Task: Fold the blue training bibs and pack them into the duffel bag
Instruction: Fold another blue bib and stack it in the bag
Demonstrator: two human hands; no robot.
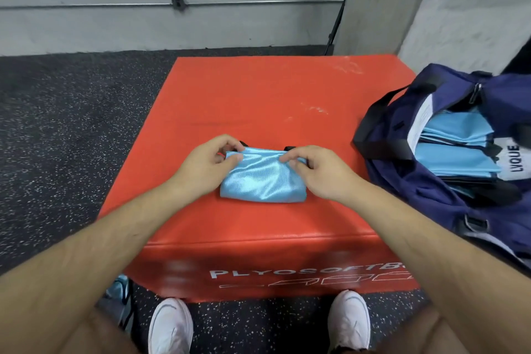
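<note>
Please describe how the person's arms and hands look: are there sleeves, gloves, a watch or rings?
The left forearm and the right forearm are bare as far as the frame shows; no sleeve is visible. The left hand and the right hand wear no gloves. No watch or bracelet shows on either wrist, and no ring on the visible fingers.
</note>
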